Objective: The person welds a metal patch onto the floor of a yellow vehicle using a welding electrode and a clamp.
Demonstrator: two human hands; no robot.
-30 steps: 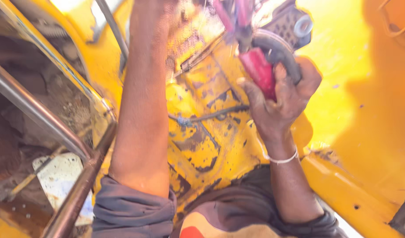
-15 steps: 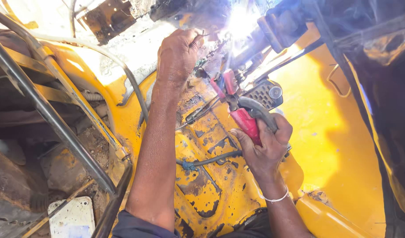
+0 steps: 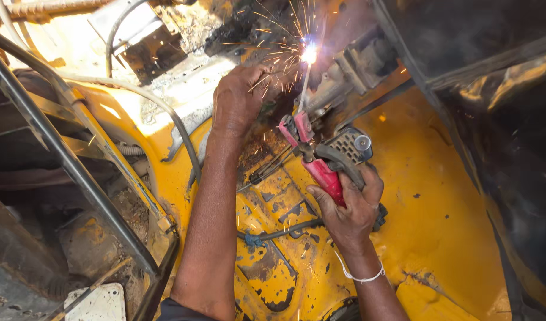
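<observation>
At top centre, close under the bright arc (image 3: 309,53): left hand (image 3: 240,98), fingers curled tight into a near-fist, knuckles up, pressed against dark rusty metal just left of the weld spot. Cannot tell if something small is pinched inside, since fingertips are hidden by sparks and shadow. Forearm long and straight, coming up from bottom edge.

Lower and to the right: right hand (image 3: 350,208), closed fully round the red handle of the electrode holder (image 3: 320,169). Thumb on left side of handle, other fingers wrapped behind, no gap visible. White band (image 3: 359,277) around the wrist. Holder tilted, clamp end pointing up-left, grey lever arched over the handle. Thin welding rod (image 3: 304,89) clamped at the top, rising almost upright to the arc, tip touching metal near a grey bracket (image 3: 356,65). Sparks spraying up and to the left.

Behind both hands: yellow body panel (image 3: 427,196), paint chipped w/ dark patches. Small black ribbed box (image 3: 349,144) just right of the holder, partly behind it. Dark cable (image 3: 285,232) lying across the panel, between the two forearms. Grey steel tube (image 3: 65,160) running diagonally at left, well apart from the hands.
</observation>
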